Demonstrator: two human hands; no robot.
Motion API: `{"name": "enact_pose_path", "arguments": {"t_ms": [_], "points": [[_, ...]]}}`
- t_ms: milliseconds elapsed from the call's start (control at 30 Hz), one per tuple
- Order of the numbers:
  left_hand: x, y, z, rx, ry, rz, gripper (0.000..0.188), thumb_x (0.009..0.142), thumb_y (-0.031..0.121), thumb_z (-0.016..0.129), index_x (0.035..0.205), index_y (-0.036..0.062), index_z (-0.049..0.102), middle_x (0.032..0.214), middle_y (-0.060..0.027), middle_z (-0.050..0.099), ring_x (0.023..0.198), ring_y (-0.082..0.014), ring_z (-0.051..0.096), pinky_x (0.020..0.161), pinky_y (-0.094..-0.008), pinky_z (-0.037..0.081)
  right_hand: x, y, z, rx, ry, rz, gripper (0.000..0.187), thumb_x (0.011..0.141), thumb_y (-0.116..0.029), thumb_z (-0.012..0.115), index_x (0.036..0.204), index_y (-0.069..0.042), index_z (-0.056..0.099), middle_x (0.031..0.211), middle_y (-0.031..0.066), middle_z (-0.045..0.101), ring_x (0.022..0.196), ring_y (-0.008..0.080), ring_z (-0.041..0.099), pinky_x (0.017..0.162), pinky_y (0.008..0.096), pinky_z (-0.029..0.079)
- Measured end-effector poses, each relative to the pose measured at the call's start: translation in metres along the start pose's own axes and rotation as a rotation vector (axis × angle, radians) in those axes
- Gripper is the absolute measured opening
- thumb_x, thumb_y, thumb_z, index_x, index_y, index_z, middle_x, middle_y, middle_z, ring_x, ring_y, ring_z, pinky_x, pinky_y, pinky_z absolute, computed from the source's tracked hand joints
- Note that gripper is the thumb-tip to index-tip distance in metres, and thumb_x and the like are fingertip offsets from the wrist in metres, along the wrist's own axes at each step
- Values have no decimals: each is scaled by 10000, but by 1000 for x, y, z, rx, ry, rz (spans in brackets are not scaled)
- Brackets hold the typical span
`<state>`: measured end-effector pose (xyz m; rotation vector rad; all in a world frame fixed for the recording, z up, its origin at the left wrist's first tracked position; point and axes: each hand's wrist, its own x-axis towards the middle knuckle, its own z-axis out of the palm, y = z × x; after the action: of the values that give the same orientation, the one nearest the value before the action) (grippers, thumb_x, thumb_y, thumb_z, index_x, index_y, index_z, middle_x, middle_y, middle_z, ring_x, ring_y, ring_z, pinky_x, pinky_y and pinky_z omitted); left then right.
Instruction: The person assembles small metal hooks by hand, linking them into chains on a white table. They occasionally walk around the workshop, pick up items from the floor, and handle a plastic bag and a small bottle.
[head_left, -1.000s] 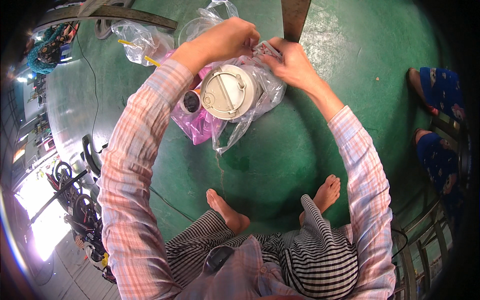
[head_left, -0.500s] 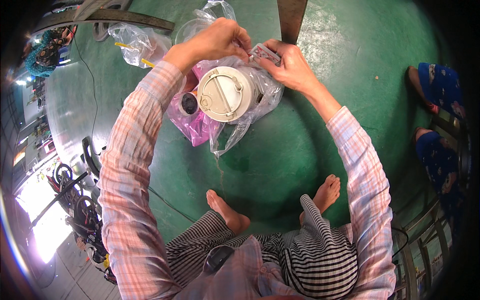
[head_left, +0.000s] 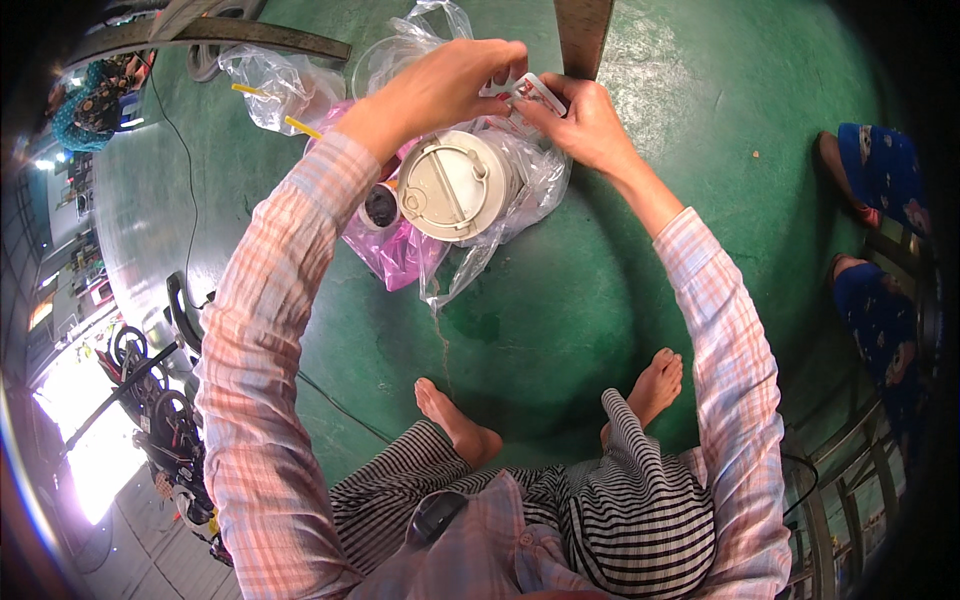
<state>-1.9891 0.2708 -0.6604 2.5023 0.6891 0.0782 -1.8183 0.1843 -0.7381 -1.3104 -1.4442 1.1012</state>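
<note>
My right hand (head_left: 585, 120) pinches a small flat, white-edged packet (head_left: 540, 95) with red and dark marks between thumb and fingers. Beside the packet's left end is my left hand (head_left: 450, 85), its fingers bent in toward the thumb. A small red spot shows at the thumb tip; what it is, I cannot make out. Just below both hands stands a cream round container (head_left: 455, 185) with a lid and a carrying handle, inside a clear plastic bag (head_left: 545, 190). A pink plastic bag (head_left: 395, 260) and a small dark-topped cup (head_left: 378, 207) sit against its left side.
Another clear bag (head_left: 285, 90) with a yellow straw (head_left: 302, 127) lies to the left on the green floor (head_left: 720, 150). A metal leg (head_left: 583, 40) rises just beyond my hands. At the right is another person's blue patterned trouser leg (head_left: 880, 170). Motorbikes (head_left: 160, 410) stand far left.
My left hand has shifted slightly right, and its fingers have lifted away from the packet's end. The packet has tilted and risen a little in my right hand.
</note>
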Motion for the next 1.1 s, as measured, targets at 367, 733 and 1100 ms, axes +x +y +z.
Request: {"name": "enact_pose_path", "arguments": {"t_ms": [367,733,1100], "points": [[-4,8,-8,452,-50,229,109,802,205,644,888,144,620,1055,95,596,956,-148,574,676,-305,520,-9,-10,-8,-159,-20,-133,266,779,-201,664,991,-40,666,835,159,662,735,295,643,681,387,502],[-69,100,-75,135,287,96,217,667,-8,715,855,58,629,831,-63,635,778,-248,623,667,-322,493,-22,-59,-23,-542,-88,-251,397,726,-25,673,1102,-100,570,949,85,600,892,288,611,724,399,511],[-342,312,-62,150,130,-442,332,765,92,571,1090,40,618,1014,-60,592,848,-132,609,620,-225,536,-56,-103,-59,-384,38,-37,293,860,-16,589,1152,6,606,853,90,616,700,180,562,660,290,461]]}}
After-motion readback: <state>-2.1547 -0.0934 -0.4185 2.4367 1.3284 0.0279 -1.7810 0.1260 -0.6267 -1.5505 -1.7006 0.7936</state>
